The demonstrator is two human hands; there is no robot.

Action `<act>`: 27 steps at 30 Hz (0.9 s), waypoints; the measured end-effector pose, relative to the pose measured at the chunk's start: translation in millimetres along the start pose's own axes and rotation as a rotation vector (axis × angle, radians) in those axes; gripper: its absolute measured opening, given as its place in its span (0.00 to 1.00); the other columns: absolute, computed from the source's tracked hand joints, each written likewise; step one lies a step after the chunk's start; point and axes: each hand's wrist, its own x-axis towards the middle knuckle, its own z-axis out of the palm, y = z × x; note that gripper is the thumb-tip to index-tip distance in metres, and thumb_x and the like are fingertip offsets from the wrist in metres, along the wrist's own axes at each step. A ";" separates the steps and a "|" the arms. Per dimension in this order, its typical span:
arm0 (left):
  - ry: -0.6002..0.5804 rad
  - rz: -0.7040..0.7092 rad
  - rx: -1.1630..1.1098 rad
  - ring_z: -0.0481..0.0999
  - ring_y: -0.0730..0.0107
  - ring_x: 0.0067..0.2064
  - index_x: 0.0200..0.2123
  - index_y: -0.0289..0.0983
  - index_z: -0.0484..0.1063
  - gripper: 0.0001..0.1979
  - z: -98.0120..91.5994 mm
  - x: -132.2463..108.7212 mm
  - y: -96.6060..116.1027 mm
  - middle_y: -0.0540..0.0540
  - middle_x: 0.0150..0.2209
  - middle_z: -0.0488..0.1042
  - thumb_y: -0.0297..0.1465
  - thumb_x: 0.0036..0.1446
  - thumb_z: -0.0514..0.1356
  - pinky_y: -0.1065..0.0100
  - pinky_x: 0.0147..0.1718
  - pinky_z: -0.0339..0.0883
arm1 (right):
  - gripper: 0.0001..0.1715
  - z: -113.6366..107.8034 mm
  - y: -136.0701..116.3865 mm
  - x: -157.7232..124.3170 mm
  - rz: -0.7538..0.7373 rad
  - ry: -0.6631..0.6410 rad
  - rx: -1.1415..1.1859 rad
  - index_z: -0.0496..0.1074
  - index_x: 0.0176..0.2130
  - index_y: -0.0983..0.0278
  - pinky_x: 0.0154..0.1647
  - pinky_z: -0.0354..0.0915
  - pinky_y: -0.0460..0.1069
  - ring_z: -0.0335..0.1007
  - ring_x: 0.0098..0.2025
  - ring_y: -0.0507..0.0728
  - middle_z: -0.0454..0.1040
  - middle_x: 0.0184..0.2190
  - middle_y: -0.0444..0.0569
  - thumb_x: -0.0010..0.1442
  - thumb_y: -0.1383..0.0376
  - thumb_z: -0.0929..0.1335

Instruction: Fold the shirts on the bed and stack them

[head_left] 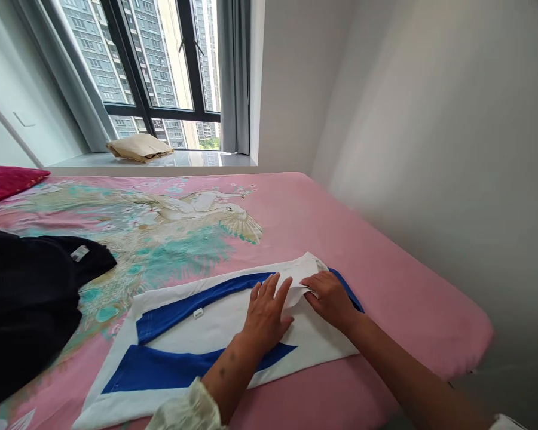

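Observation:
A white garment with blue panels lies spread on the bed, a small white label on one blue strip. Its exact kind is hard to make out. Palm down on the cloth, my left hand has its fingers stretched out and holds nothing. Just to its right, my right hand pinches a raised fold of the white fabric between thumb and fingers near the garment's far right end. A blue edge of the cloth shows behind the right hand.
The bed has a pink sheet with a bird print. Black clothing lies at the left, below a dark red pillow. Behind are a window sill with a beige folded bag, and a wall at the right.

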 end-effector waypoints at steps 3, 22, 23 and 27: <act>-0.045 -0.144 -0.089 0.69 0.59 0.52 0.44 0.40 0.72 0.16 -0.5 44.1 6.0 0.43 0.49 0.73 0.26 0.53 0.53 0.53 0.56 0.53 | 0.13 -6.1 11.9 14.7 0.028 -0.023 0.015 0.72 0.38 0.63 0.47 0.57 0.54 0.68 0.40 0.58 0.76 0.34 0.49 0.53 0.72 0.64; 0.062 -0.388 0.034 0.66 0.47 0.53 0.60 0.36 0.47 0.42 -14.0 97.0 10.0 0.34 0.53 0.65 0.41 0.44 0.60 0.53 0.45 0.61 | 0.15 -43.3 36.4 115.7 0.485 -0.147 0.567 0.66 0.33 0.63 0.20 0.58 0.42 0.65 0.17 0.46 0.71 0.25 0.42 0.60 0.54 0.64; 0.041 -0.423 0.026 0.68 0.48 0.51 0.59 0.36 0.50 0.38 -16.3 100.7 8.0 0.35 0.52 0.67 0.39 0.45 0.59 0.54 0.42 0.61 | 0.15 -43.1 37.1 117.6 0.472 -0.132 0.567 0.66 0.32 0.64 0.21 0.59 0.43 0.65 0.18 0.46 0.70 0.25 0.42 0.59 0.54 0.64; -0.107 -0.454 0.016 0.73 0.57 0.37 0.38 0.39 0.69 0.14 -32.2 114.2 -3.1 0.43 0.34 0.75 0.28 0.46 0.52 0.64 0.32 0.61 | 0.14 -44.4 38.9 114.9 0.430 -0.001 0.553 0.66 0.31 0.63 0.28 0.61 0.45 0.66 0.25 0.49 0.70 0.27 0.42 0.57 0.54 0.65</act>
